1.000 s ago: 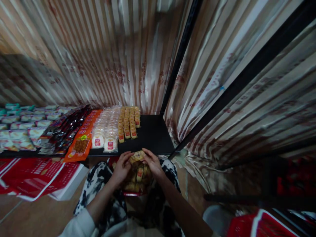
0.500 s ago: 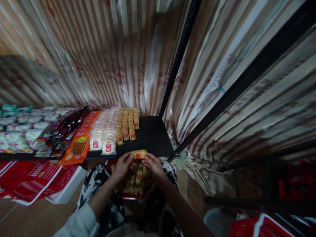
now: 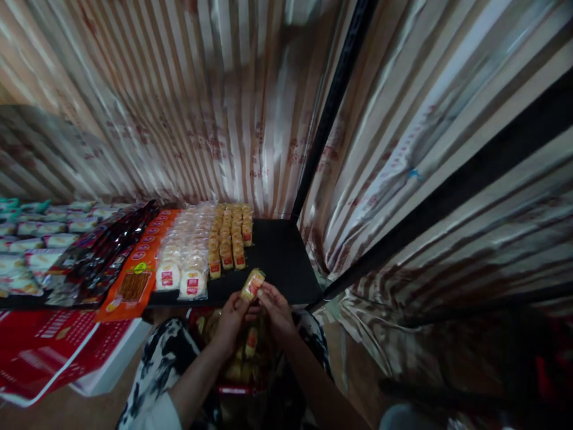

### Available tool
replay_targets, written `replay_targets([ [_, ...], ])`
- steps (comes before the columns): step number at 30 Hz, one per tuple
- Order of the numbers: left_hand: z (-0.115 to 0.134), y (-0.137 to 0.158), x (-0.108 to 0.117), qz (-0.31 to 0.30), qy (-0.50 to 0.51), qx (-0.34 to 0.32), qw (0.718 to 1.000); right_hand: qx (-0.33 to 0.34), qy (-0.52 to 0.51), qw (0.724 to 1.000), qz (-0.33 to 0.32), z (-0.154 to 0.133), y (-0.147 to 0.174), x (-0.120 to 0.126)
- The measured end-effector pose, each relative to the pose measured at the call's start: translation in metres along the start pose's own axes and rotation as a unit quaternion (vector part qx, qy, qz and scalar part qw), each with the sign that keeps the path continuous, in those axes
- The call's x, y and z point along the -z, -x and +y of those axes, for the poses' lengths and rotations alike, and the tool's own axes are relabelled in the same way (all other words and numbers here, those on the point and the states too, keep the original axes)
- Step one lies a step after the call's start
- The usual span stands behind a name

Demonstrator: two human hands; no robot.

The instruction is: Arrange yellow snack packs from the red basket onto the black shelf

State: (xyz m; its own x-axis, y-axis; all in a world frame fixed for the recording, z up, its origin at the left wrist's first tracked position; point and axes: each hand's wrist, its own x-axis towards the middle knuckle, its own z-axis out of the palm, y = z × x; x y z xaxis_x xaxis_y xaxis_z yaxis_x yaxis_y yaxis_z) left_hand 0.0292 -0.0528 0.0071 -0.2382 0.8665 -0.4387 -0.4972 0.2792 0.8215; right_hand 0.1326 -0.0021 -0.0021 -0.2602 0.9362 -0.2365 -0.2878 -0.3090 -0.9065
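Note:
Between my two hands I hold one small yellow snack packet (image 3: pixel 252 285) with a red label, tilted up to the right. My left hand (image 3: pixel 231 319) pinches its lower end, and my right hand (image 3: pixel 274 303) grips its right side. Just beyond, on a black shelf (image 3: pixel 286 257), stand short rows of matching yellow packets (image 3: pixel 227 239). Below my hands, between my knees, sits a red-edged container (image 3: pixel 237 390) with more yellow packets (image 3: pixel 250 343) in it, partly hidden by my hands and forearms.
Left of the yellow rows lie round white wrapped crackers (image 3: pixel 192 280), an orange packet (image 3: pixel 134 280), dark shiny packets (image 3: pixel 102 254) and white packets (image 3: pixel 33 228). A red and white box (image 3: pixel 107 352) sits below the shelf. Black metal posts (image 3: pixel 333 113) stand before striped sheeting (image 3: pixel 215 107).
The yellow packet has turned from lying level to slanting up to the right, and my hands have shifted around it. The view has tilted slightly, so the shelf sits lower.

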Motion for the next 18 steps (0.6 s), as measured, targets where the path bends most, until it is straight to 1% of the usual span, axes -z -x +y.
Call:
replay_targets([
  [3,-0.005,-0.016,-0.014,-0.012,0.051,-0.013,0.999,0.032,0.024,0.999,0.008,-0.003,-0.016,0.000],
  [5,-0.003,-0.028,-0.023,-0.009,0.062,-0.018,0.998,0.058,0.034,0.998,0.020,-0.004,-0.031,0.001],
  [9,0.005,-0.048,-0.037,0.060,0.045,0.007,0.997,0.128,0.071,0.988,0.058,-0.008,-0.067,0.005],
  [12,0.006,-0.058,-0.043,0.098,0.015,0.017,0.995,0.158,0.145,0.973,0.084,-0.012,-0.094,0.005],
  [14,0.005,-0.064,-0.045,0.099,-0.012,-0.007,0.995,0.159,0.211,0.961,0.083,-0.014,-0.109,0.001],
  [16,0.005,-0.070,-0.048,0.083,-0.040,-0.052,0.994,0.161,0.272,0.946,0.074,-0.016,-0.122,-0.003],
  [18,0.007,-0.076,-0.051,0.070,-0.074,-0.093,0.990,0.172,0.310,0.933,0.068,-0.015,-0.134,-0.007],
])
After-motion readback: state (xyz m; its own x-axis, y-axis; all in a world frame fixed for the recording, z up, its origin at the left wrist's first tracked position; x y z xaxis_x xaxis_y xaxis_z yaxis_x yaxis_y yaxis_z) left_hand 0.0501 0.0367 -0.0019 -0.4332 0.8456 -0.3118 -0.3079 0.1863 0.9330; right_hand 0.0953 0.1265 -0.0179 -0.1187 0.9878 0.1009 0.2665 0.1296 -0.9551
